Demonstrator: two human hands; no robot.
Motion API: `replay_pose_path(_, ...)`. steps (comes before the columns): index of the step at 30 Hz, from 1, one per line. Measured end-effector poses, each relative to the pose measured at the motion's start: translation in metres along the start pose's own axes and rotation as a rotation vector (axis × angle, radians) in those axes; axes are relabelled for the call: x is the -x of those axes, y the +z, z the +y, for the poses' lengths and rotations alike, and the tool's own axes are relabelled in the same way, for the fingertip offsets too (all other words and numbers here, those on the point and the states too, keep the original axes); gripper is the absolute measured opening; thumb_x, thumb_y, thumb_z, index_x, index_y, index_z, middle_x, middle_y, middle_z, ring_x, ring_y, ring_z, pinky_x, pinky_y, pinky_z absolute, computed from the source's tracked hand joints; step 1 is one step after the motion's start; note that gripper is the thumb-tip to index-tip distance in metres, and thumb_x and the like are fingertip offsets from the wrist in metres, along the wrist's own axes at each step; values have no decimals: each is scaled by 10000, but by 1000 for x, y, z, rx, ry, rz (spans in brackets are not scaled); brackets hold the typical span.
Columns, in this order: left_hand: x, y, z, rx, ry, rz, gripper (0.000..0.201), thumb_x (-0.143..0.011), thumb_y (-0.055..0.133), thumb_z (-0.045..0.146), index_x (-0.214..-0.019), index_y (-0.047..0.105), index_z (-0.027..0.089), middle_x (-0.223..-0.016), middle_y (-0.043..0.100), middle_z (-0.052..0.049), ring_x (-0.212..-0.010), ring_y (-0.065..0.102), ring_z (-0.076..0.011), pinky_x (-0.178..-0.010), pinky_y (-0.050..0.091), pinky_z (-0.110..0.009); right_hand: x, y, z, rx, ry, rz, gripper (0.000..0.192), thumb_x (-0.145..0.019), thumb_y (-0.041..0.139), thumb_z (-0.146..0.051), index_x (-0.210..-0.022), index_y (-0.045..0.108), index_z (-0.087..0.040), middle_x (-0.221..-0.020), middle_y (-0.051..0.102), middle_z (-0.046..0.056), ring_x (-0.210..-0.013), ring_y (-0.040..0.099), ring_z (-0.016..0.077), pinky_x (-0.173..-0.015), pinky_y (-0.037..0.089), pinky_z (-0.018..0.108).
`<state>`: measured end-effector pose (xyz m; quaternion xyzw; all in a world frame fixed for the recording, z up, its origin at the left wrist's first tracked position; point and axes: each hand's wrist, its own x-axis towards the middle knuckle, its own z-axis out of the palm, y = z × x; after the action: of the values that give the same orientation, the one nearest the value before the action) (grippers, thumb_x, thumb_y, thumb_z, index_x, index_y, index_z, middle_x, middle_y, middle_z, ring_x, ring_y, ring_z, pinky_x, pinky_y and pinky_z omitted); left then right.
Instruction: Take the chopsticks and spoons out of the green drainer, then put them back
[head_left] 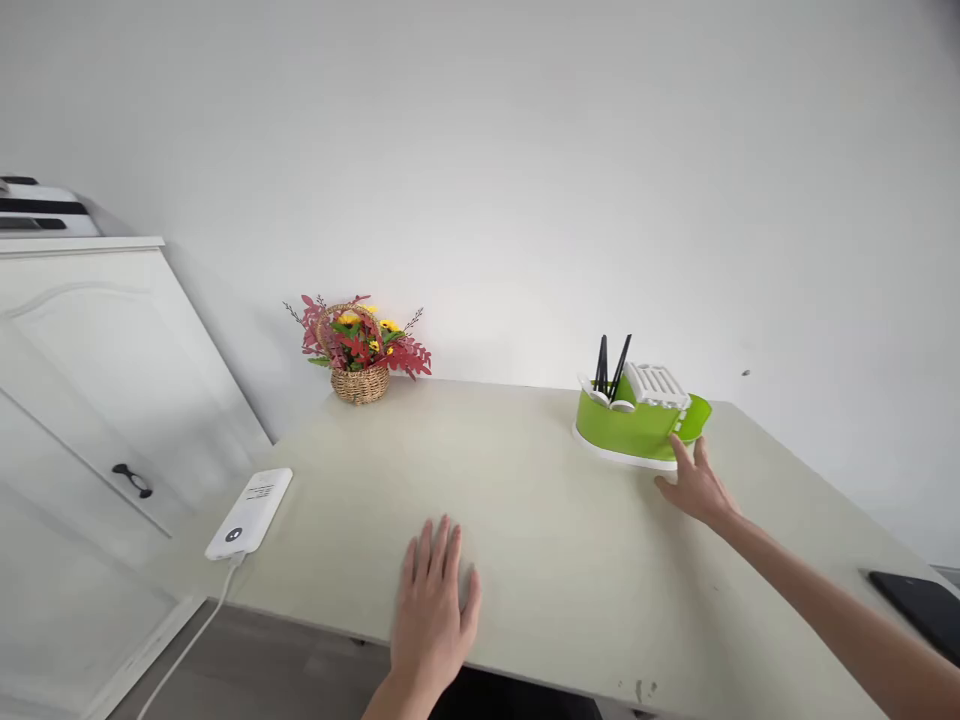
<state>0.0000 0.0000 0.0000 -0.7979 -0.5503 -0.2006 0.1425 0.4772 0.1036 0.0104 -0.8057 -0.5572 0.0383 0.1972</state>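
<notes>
My left hand [435,610] lies flat, palm down, near the front edge of the table, holding nothing. My right hand [697,484] reaches out to the green utensil holder [626,428] at the back right. Its fingers are apart at the holder's front right side; whether the fingertips touch it I cannot tell. The holder has a white base and a white slotted rack [657,383] on top. Black chopsticks [602,364] stand upright to slightly tilted in its left section, beside white spoons [622,406]. A green tray-like end [696,416] sticks out on the right.
A wicker basket [360,385] of artificial flowers stands at the back left. A white power bank [250,512] with a cable lies at the left edge, beside a white cabinet [112,400]. On the right edge is a black phone [919,605]. The wall closes off the back.
</notes>
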Motion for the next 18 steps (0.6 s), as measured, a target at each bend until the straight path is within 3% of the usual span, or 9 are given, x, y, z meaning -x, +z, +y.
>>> replay_pose_path(9,0,-1,-1,19,-7,-4,693,-1073,385,466,-1686,124,275,-1704,301,-41,-1553,324,-323,-1236,363,-551,20,14,-48,-55,-136,-17,868,-898,510,-444,-1666,184,-206,-1704,-19,317,-1063,734,385,-798,585,484)
replay_pose_path(18,0,-5,0,4,-3,-47,712,-1073,398,469,-1687,94,278,-1714,265,-34,-1563,301,-317,-1240,363,-549,69,21,-75,-158,-280,32,763,-968,448,-470,-1651,209,-228,-1697,-87,319,-1045,745,360,-859,576,515)
